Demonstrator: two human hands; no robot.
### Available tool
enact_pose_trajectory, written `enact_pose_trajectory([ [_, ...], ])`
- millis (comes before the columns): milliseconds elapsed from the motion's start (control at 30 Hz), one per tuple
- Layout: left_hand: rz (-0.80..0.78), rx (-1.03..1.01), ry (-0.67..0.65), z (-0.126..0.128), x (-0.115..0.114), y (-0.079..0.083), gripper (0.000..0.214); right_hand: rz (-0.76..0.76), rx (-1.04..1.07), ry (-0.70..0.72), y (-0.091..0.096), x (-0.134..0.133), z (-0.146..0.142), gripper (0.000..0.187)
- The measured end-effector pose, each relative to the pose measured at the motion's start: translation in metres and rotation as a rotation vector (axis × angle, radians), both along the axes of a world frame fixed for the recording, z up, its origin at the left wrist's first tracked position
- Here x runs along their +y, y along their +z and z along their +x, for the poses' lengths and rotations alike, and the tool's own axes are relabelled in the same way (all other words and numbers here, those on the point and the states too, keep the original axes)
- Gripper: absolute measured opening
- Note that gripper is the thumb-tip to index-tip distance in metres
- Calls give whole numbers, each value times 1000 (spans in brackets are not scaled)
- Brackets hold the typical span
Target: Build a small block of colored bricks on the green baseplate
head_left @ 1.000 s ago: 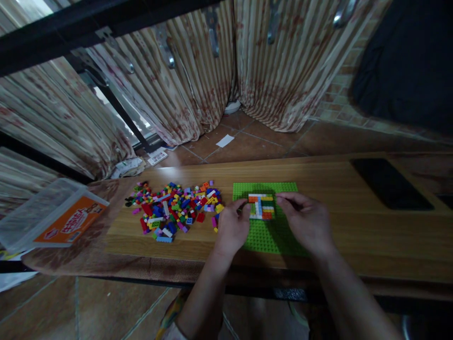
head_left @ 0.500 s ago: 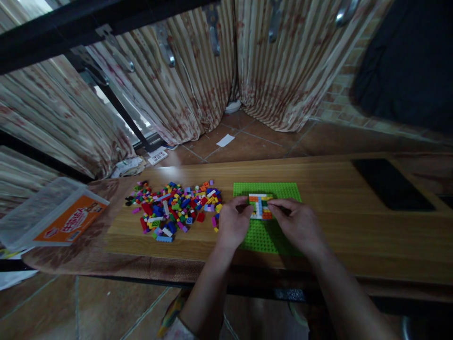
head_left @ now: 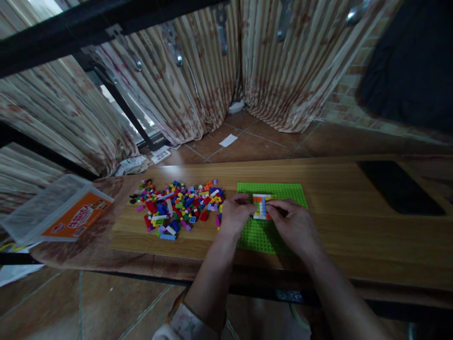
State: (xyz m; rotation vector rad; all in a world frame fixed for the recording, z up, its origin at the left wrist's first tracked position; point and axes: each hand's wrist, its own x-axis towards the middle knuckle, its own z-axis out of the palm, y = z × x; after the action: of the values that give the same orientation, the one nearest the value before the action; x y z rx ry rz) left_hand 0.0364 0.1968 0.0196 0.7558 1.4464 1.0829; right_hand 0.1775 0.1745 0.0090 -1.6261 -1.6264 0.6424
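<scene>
A green studded baseplate (head_left: 260,238) lies on the wooden tabletop. On it sits a low building-brick structure (head_left: 262,206) with white, orange, light blue and yellow bricks showing. My left hand (head_left: 235,217) is closed at the structure's left side, its thumb and fingertips against the bricks. From the right, my right hand (head_left: 293,222) reaches over the structure with thumb and forefinger together on its right part. Those fingers cover several of the bricks. Whether a loose brick is between them is hidden.
A spread-out pile of loose colourful bricks (head_left: 180,208) lies left of my left hand. Farther left stands a clear plastic box (head_left: 46,208) with an orange label. A dark flat tablet-like object (head_left: 399,186) rests at the right. Striped curtains (head_left: 198,94) hang beyond the table.
My right fingers have moved left over the structure and cover more of its right side. My left hand stays at its left edge. The whole view has shifted slightly.
</scene>
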Motion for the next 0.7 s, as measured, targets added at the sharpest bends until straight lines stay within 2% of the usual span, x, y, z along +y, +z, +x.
enact_pose_trajectory([
  [133, -15, -18, -18, 1, 3, 0, 35, 1, -14, -37, -3, 1, -3, 26],
  [433, -56, -86, -61, 0, 8, 0, 31, 36, -7, -9, -4, -2, -5, 30],
  [700, -30, -121, -63, 0, 10, -10, 33, 33, -5, 4, -6, -1, -1, 32],
])
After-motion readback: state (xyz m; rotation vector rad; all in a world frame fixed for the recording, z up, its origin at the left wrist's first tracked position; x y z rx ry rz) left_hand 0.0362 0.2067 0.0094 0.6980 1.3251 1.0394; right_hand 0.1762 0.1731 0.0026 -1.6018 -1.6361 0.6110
